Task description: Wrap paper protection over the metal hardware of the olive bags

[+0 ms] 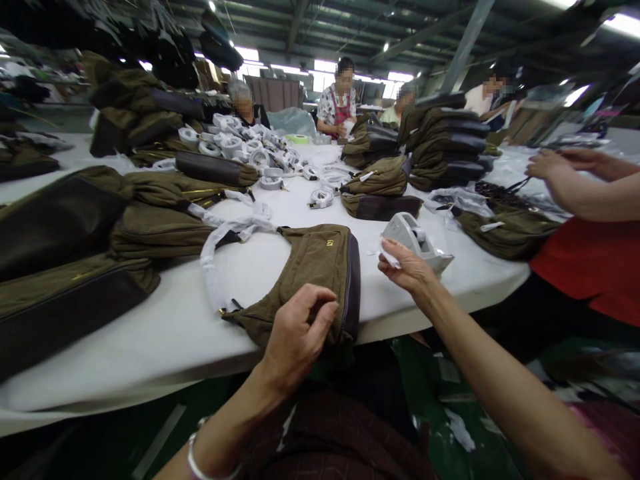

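An olive-brown shoulder bag with a dark smooth base panel and a small gold emblem lies flat at the table's front edge. Its strap is wrapped in white covering and loops out to the left. My left hand is over the bag's near side, thumb and forefinger curled together; whatever they hold, if anything, cannot be made out. To the right of the bag, my right hand pinches a small crumpled white piece, perhaps paper or tape. Just behind that hand stands a grey tape dispenser.
Similar bags are heaped at left, and a tall stack stands back right. Wrapped coiled straps are piled mid-table. At right, a co-worker's hands hold a dark cord above another bag. Other people work behind the table.
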### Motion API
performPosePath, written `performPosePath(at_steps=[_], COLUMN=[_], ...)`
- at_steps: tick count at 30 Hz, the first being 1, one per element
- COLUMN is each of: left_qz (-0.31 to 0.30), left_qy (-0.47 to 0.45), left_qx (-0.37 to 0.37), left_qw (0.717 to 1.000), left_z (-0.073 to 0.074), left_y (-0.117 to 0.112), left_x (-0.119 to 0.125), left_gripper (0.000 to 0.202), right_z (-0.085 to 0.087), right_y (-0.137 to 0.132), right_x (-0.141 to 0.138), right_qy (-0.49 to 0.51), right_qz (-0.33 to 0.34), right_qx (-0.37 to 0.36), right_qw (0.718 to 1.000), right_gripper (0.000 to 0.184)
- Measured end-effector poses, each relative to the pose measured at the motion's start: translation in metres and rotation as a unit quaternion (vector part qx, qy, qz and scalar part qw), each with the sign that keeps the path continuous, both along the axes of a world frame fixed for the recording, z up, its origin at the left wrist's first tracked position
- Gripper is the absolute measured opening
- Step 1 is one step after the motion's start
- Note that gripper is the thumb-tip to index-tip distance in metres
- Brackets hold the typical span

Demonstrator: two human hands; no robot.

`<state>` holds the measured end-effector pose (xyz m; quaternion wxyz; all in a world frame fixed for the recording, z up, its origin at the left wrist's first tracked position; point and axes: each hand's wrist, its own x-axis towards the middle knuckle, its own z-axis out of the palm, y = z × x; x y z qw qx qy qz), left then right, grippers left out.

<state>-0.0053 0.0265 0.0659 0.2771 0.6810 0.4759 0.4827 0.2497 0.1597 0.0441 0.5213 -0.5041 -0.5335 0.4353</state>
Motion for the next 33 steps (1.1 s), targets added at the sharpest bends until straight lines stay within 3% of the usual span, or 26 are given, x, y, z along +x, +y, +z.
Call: performPosePath(at_steps=[4, 7, 11, 16, 22, 28, 33], left_qz=[-0.087, -0.142, -0.149, -0.134, -0.095, -0.085, -0.078], left_qy=[-0.07, -0.17, -0.262, -0.279, -0.204, -0.179, -0.221], left_qx=[-0.094, -0.168, -0.161, -0.169, -0.14, -0.119, -0.136], left_qw=[0.989, 0.961, 0.94, 0.936, 0.964, 0.973, 0.963], left_z=[0.016, 0.014, 0.006, 0.007, 0.008, 0.004, 0.001], left_y=[0.026, 0.042, 0.047, 0.045, 0.049, 0.053, 0.058], left_x=[0.027, 0.041, 0.046, 0.038, 0.035, 0.034, 0.029], left_gripper=[0.019, 0.031, 0.031, 0.028, 0.018, 0.015, 0.016], right_z=[0.019, 0.034, 0.042, 0.034, 0.022, 0.011, 0.003], right_y=[-0.038, -0.067, -0.088, -0.088, -0.079, -0.074, -0.062], right_x=[-0.035, -0.06, -0.072, -0.064, -0.058, -0.049, -0.034], right_qy=[0.087, 0.172, 0.226, 0.237, 0.228, 0.133, 0.072], right_qz=[-0.008, 0.018, 0.065, 0.106, 0.086, 0.087, 0.054], right_qx=[-0.03, -0.063, -0.096, -0.129, -0.122, -0.078, -0.037], right_qw=[0.996, 0.983, 0.967, 0.957, 0.962, 0.984, 0.995], right_gripper=[0.037, 0.038, 0.038, 0.038, 0.034, 0.033, 0.031])
